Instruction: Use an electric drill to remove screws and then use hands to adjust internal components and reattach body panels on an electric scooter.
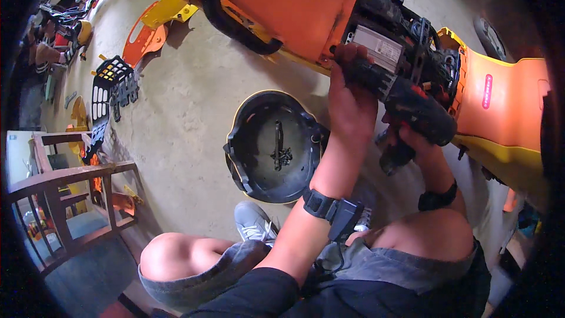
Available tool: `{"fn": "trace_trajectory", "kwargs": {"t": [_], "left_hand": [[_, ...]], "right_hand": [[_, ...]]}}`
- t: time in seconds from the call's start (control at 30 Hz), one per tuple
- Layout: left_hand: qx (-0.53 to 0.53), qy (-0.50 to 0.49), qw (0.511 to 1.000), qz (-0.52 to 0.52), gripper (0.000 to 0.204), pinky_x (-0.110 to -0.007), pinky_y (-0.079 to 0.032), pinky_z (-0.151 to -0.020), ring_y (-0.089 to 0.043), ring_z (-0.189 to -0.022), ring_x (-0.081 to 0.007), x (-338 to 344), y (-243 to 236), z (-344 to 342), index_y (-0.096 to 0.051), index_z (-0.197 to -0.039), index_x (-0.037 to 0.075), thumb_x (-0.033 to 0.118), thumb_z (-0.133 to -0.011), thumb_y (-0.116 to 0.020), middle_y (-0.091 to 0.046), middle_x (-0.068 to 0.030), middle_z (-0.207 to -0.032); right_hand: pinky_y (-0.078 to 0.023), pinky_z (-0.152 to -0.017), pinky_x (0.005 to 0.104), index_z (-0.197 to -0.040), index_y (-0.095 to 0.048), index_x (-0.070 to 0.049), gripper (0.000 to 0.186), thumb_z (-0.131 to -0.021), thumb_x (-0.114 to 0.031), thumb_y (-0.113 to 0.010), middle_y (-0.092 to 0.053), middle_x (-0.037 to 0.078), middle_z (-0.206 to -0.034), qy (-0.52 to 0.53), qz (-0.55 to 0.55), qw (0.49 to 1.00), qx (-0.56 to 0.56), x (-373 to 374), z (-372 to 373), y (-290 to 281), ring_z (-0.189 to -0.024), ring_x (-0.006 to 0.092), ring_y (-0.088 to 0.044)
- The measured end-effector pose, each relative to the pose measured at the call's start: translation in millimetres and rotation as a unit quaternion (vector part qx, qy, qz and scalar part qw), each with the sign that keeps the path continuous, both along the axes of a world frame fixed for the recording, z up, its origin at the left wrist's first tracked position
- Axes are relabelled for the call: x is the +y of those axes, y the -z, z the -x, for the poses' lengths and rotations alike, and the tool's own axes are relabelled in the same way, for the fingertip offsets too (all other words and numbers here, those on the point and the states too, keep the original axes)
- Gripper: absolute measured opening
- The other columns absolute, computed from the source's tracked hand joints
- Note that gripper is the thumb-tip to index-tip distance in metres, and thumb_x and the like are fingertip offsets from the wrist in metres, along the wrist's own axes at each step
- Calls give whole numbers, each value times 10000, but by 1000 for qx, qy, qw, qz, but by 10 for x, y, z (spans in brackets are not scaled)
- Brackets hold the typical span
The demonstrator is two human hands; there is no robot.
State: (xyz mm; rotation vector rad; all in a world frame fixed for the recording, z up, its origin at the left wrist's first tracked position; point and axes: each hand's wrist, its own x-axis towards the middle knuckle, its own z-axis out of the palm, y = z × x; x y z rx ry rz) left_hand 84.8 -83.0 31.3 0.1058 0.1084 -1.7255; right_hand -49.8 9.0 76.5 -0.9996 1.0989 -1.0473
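My right hand (414, 141) is wrapped round the handle of a black cordless drill (421, 109) with red details. My left hand (353, 97) is closed round the drill's front end, its fingertips partly hidden behind it. The drill lies against the exposed middle of an orange and yellow vehicle body (282, 0); its bit tip cannot be made out. Beside my hands in that opening sits a silver labelled box (376, 47) among black parts and cables. Below, on the floor, stands an upturned black helmet-like shell (244, 141) with a thin dark tool (278, 138) and small screws inside.
A wooden chair (70, 176) stands at the left. Black grid-like panels (112, 82) and an orange and yellow body part (147, 32) lie on the concrete floor. At the upper left, another person's leg (50, 54) shows. My shoe (254, 222) is beside the shell.
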Motion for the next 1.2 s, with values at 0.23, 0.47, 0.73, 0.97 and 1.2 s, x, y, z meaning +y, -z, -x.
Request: {"fn": "trace_trajectory", "kwargs": {"t": [0.23, 0.47, 0.73, 0.97, 1.2], "left_hand": [[6, -8, 1000, -3, 374, -375, -433, -984, -568, -1066, -223, -5, -15, -5, -555, -1229, 105, 383, -1004, -446, -607, -74, -1178], [-25, 1, 999, -44, 420, -381, -441, -980, -574, -1092, -233, 18, -97, -24, -550, -1217, 66, 399, -1027, -379, -607, -86, -1187], [-261, 22, 956, -130, 448, -378, -507, -870, -631, -1007, -240, 142, -207, -51, -552, -1214, 35, 360, -1048, -293, -644, -116, -1115], [-687, -65, 713, -122, 377, -324, -452, -848, -554, -1022, -166, 189, 294, -234, -518, -1171, 12, 326, -1033, -360, -576, -102, -1162], [-347, -24, 934, -78, 428, -395, -373, -996, -474, -1172, -221, -285, 627, -517, -361, -1381, 91, 339, -1034, -397, -459, -73, -1326]], "right_hand": [[-508, -612, 276, -1284, -505, -46, 606, -779, -298, -726, -654, 86, -1024, 51, 0, 997, 49, -6, -137, -46, -670, 131, -609], [-508, -605, 275, -1275, -517, -50, 604, -773, -303, -738, -663, 78, -1008, 58, -4, 996, 62, 17, -121, -42, -667, 134, -612], [-509, -578, 284, -1275, -518, -72, 617, -758, -310, -757, -661, 78, -1004, 71, -2, 996, 62, -5, -80, 59, -653, 140, -612], [-533, -668, 302, -1355, -450, -104, 625, -813, -187, -748, -660, 75, -1053, 9, -3, 1000, -3, -42, -21, -87, -756, 136, -626], [-520, -641, 270, -1348, -455, -102, 666, -782, -233, -782, -669, 67, -1041, 29, -11, 999, -15, -54, -6, -30, -748, 119, -621]]}}
